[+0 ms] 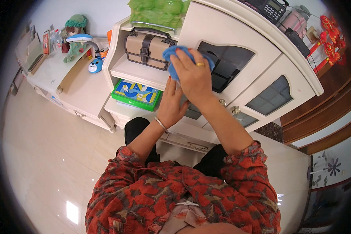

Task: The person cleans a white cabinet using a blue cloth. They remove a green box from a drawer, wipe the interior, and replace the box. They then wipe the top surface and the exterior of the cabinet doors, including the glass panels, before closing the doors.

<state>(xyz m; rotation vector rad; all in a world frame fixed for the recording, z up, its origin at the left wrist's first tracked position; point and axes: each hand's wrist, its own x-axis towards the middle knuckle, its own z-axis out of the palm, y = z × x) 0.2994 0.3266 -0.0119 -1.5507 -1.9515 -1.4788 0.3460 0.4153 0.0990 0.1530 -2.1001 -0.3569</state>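
A blue cloth [173, 55] lies bunched beneath my right hand [194, 76], whose fingers press it against the white cabinet door [215, 22] beside the dark glass pane [237, 55]. A ring is on that hand. Just below and to its left, my left hand [172, 103] rests against the cabinet, its fingers extended and thumb spread, holding nothing; a bracelet circles the wrist. Left of both hands, a beige satchel bag [137, 48] with dark trim stands on an open shelf [134, 68]. A green and blue box [136, 93] lies in the compartment below.
Two round door knobs [235, 109] protrude near my right forearm. Green bags [159, 13] sit above the shelf. To the left, a desk [82, 87] carries a blue lamp [95, 65] and a doll [76, 44]. A black radio [269, 10] stands on top of the cabinet.
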